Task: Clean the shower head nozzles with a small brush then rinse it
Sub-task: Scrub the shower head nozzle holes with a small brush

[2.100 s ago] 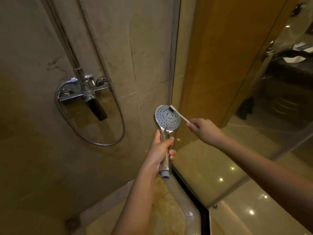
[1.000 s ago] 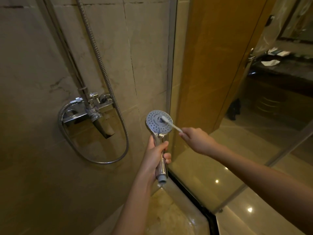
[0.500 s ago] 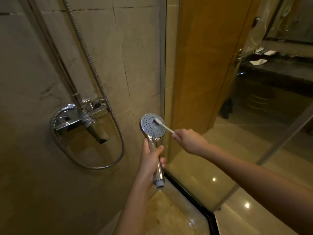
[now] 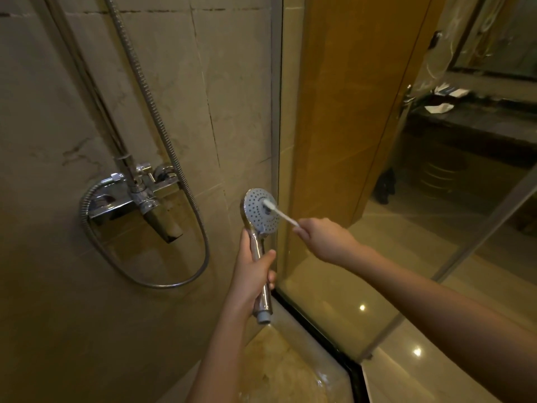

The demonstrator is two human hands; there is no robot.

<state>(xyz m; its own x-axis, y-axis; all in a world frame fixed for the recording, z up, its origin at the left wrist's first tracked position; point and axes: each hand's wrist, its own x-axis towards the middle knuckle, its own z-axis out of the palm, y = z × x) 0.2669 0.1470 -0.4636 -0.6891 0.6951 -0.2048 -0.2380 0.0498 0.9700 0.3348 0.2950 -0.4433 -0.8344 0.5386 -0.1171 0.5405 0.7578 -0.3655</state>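
A chrome hand shower head point(image 4: 259, 212) stands upright in the middle of the view, its round nozzle face turned toward me. My left hand point(image 4: 253, 276) grips its handle from below; the handle's grey threaded end sticks out under the fist with no hose on it. A small white brush point(image 4: 280, 214) lies across the face, its bristle end pressed near the centre of the nozzles. My right hand point(image 4: 321, 238) pinches the brush's handle just to the right of the head.
A chrome mixer tap point(image 4: 136, 194) with a dark spout is mounted on the tiled wall at left, and a metal hose point(image 4: 162, 158) loops below it. A glass shower partition point(image 4: 334, 170) stands right behind the head. A dark vanity counter point(image 4: 470, 123) lies far right.
The brush tip has slid from the upper right rim of the nozzle face to its centre. The head stays in my left hand while the view shifts slightly.
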